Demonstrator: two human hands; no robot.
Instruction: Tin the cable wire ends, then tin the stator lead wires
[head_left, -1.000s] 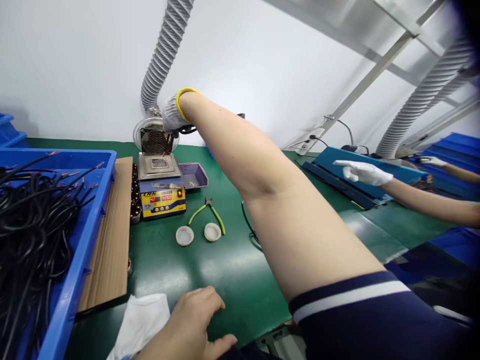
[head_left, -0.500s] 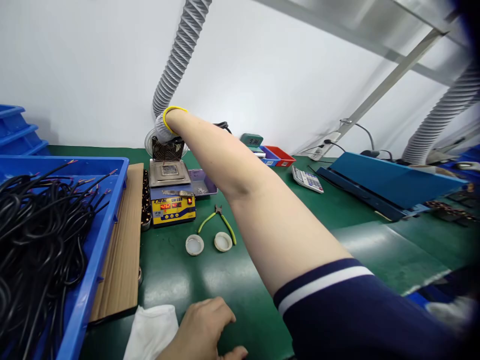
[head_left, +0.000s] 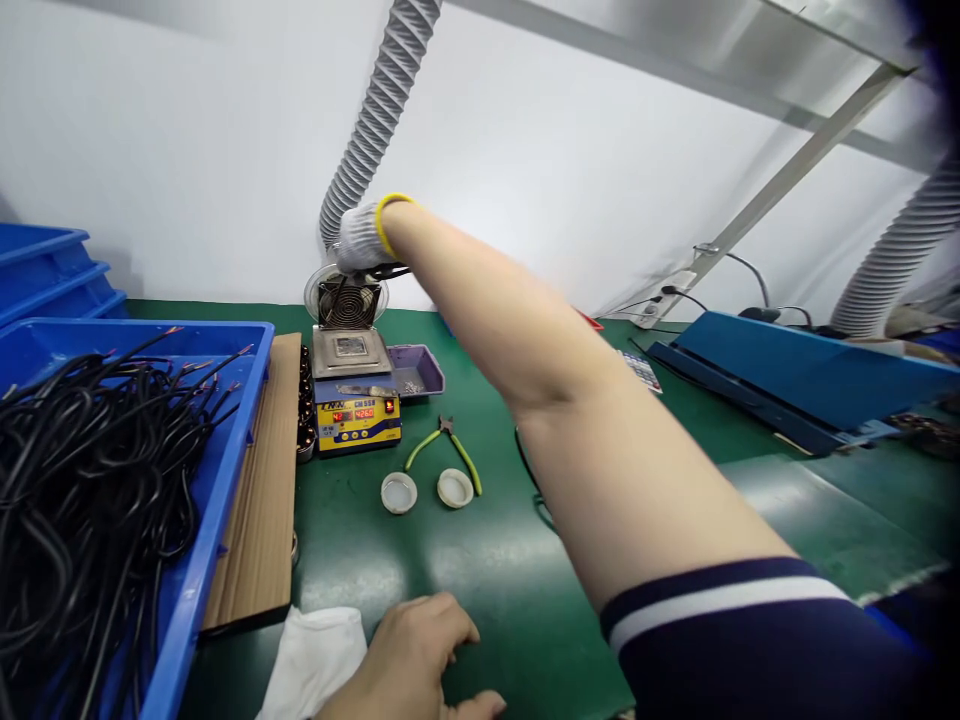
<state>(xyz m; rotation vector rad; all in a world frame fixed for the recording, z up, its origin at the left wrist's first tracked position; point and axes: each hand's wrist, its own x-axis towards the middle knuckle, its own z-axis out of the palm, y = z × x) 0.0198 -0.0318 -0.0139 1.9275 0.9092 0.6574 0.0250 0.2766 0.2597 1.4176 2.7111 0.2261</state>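
Found room near the desk's (head_left: 547, 600) front edge, between left hand (head_left: 424, 645) and right sleeve (head_left: 742, 650). Met blue bin (head_left: 217, 530) and cardboard (head_left: 262, 500) toward the left edge, cups (head_left: 455, 488), pliers (head_left: 466, 463) and heater (head_left: 360, 425) toward the back edge, the right arm (head_left: 525, 330) above.

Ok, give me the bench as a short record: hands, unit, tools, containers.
Right hand: gloved, up by the fan grille; grip hidden
Left hand: bare, beside white cloth, no object visible in it
Unit: yellow-fronted box, red digits lit
Tools: green-handled pliers, handles spread, near two round dishes
Containers: blue bin of black cables; purple tray
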